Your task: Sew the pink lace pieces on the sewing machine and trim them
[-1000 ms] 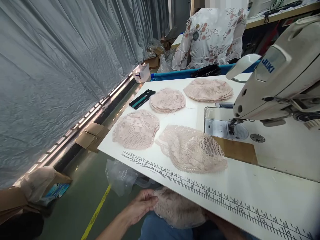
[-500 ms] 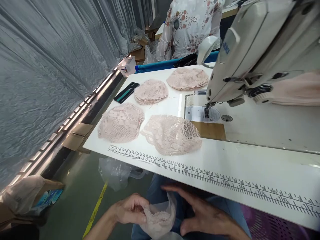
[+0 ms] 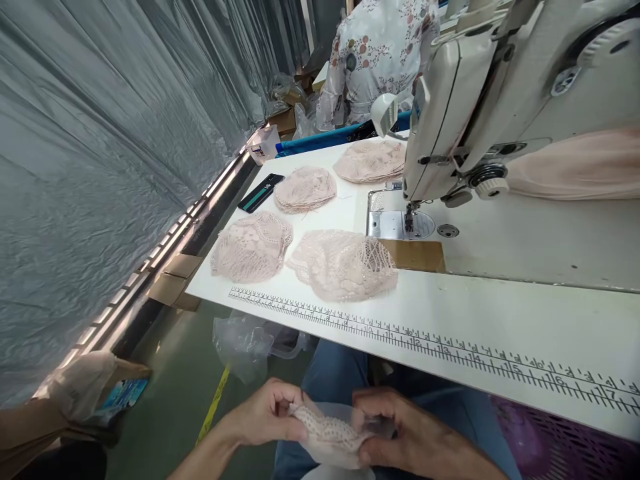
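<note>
Over my lap, below the table edge, both hands hold one pale pink lace piece (image 3: 327, 430) with sheer fabric around it. My left hand (image 3: 270, 417) pinches its left end between thumb and fingers. At the other end, my right hand (image 3: 395, 427) is closed on the sheer edge. Some of the cloth hangs down between my legs, its lower part cut off by the frame. On the table in front lie a lace stack (image 3: 345, 265) near the ruler and another lace stack (image 3: 253, 247) to its left.
A sewing machine (image 3: 450, 133) stands at the right of the white table (image 3: 500, 320). Further back are two more lace piles (image 3: 306, 189) and a dark phone-like object (image 3: 261, 193). A purple basket (image 3: 555, 440) sits below right. A person (image 3: 380, 60) sits beyond the table.
My right hand was spread open beside the cloth and has closed on its right side. The lace piece is now stretched between both hands. The view has shifted slightly.
</note>
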Demonstrator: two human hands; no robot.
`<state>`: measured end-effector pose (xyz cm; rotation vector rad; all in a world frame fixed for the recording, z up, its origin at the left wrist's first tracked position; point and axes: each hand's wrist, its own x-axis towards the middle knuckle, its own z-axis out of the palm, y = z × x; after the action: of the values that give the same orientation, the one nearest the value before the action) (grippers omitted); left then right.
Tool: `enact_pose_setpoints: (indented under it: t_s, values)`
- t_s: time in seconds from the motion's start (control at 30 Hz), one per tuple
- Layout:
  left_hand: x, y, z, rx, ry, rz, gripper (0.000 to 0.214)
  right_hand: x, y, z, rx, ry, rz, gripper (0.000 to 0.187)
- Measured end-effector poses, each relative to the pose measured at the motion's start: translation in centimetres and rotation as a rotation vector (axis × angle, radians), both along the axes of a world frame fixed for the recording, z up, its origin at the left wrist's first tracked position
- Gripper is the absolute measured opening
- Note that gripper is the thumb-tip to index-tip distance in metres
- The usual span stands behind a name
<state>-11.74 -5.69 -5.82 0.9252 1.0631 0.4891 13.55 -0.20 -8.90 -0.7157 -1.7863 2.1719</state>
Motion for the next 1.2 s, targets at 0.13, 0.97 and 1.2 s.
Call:
enact_pose_setpoints:
  t_s: [0.13,0.97,1.2]
  values:
    - [1.4,-0.1,0.7,0.103,0.143,0.083,0.045,-0.1,-0.7,0.1,0.032,-0.063,-0.006,0.024]
    - [2.3,0.5,1.1,0.117,0.329,0.02,0.061,0.5,-0.4,-0.3,-0.102,-0.069,-0.089,0.034]
    - [3.0,0.7,1.2,0.073,0.254,0.129,0.062,0.3,-0.3,-0.4,-0.061,-0.068,-0.129,0.032]
